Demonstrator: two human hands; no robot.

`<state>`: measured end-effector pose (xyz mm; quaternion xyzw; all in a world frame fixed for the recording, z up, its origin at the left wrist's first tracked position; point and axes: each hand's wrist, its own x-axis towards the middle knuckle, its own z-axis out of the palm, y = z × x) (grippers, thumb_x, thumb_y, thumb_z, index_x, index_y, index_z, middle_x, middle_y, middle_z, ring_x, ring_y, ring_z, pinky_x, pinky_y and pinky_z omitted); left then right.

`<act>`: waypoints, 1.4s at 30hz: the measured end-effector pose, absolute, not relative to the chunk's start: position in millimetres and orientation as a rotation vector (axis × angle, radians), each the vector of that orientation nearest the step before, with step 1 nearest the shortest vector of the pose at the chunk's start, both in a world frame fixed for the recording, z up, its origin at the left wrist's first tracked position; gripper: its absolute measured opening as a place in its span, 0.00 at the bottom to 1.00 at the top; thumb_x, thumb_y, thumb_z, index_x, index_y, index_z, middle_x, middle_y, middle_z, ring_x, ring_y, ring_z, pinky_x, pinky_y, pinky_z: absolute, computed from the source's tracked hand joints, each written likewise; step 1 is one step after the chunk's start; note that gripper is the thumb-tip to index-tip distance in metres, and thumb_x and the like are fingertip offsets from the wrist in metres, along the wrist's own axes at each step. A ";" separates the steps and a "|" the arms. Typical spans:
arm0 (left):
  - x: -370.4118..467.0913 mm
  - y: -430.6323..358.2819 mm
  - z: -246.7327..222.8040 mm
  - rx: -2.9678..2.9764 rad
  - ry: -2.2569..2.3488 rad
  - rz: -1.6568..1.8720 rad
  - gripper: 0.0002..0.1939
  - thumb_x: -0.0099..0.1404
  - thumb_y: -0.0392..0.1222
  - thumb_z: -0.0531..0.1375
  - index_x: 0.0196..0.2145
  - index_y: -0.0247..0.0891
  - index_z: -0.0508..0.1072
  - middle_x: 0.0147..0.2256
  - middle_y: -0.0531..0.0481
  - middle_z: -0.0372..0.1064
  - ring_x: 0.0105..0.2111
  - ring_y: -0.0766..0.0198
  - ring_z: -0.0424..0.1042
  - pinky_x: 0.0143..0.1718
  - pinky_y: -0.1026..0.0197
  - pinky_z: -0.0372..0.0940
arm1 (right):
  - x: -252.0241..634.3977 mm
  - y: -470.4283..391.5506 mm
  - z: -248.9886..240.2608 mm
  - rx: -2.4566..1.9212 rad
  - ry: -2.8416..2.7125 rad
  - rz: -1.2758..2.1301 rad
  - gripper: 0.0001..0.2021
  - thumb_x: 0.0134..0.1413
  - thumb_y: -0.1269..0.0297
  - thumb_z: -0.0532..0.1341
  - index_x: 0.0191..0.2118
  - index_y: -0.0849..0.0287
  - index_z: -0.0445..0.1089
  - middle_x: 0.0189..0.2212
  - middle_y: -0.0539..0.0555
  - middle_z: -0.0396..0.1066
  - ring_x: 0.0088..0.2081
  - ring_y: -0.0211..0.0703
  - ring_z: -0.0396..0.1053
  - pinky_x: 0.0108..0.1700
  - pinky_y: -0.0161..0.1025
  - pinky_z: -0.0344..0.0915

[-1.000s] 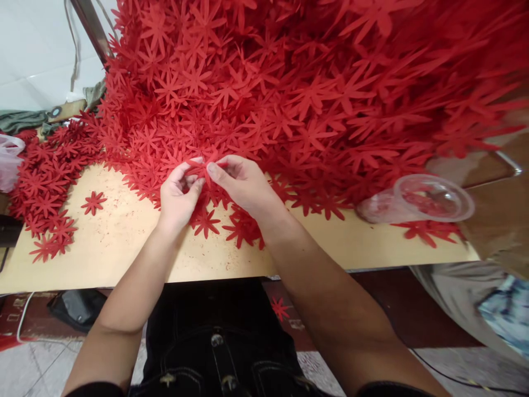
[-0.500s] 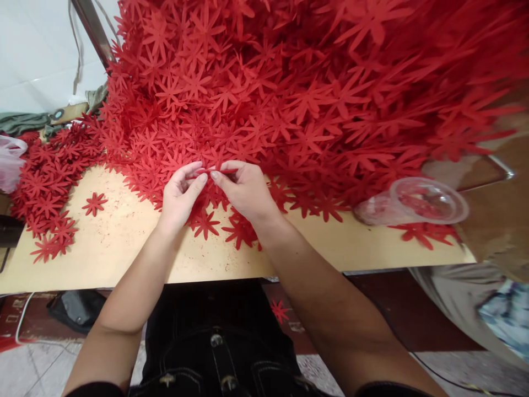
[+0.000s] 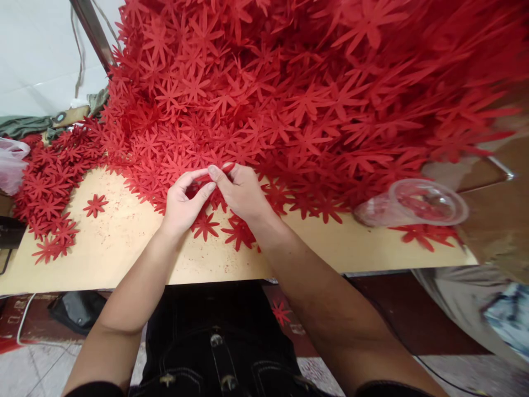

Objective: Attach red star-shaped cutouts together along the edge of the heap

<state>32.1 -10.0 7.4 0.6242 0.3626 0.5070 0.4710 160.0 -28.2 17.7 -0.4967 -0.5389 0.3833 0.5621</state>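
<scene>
Both hands meet at the front of a large heap of red flower-shaped pieces (image 3: 289, 105). My left hand (image 3: 185, 199) is closed, its thumb and fingers pinching a red piece. My right hand (image 3: 242, 190) is closed on the same red piece, with its thumb tip against the left fingertips and a bit of red showing above its index finger. The fingers hide most of the held piece. Loose red flowers (image 3: 205, 226) lie just below the hands on the pale table (image 3: 124, 248).
A clear plastic tub (image 3: 430, 203) lies tipped at the right with red bits inside. At the far left are a smaller pile of red flowers (image 3: 47, 204) and a plastic bag (image 3: 11, 165). One flower (image 3: 96, 205) lies alone between the pile and my left hand.
My hands have drawn closer together. My right hand has shifted slightly left, its thumb now up over the left fingertips, and the red piece is more covered.
</scene>
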 end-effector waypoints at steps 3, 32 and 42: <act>32.2 -8.7 8.6 1.375 0.943 1.274 0.12 0.54 0.50 0.66 0.29 0.39 0.74 0.27 0.54 0.71 0.29 0.68 0.69 0.38 0.62 0.65 | 157.6 -27.5 15.9 -1.042 -1.221 1.044 0.21 0.49 0.43 0.59 0.23 0.58 0.62 0.21 0.47 0.63 0.27 0.34 0.62 0.34 0.36 0.62; 24.5 0.6 14.5 0.871 0.871 1.306 0.18 0.44 0.39 0.72 0.32 0.39 0.71 0.25 0.59 0.71 0.22 0.76 0.69 0.25 0.72 0.64 | 182.0 -11.2 14.1 -1.256 -1.173 0.856 0.12 0.50 0.55 0.62 0.34 0.60 0.70 0.30 0.52 0.69 0.31 0.38 0.68 0.38 0.41 0.69; 32.2 -3.0 13.7 1.018 0.892 1.364 0.17 0.44 0.45 0.72 0.28 0.37 0.73 0.24 0.59 0.70 0.24 0.77 0.68 0.30 0.72 0.64 | 163.3 -18.1 26.6 -1.094 -1.441 1.011 0.15 0.50 0.53 0.63 0.36 0.61 0.71 0.34 0.55 0.75 0.36 0.41 0.73 0.44 0.43 0.70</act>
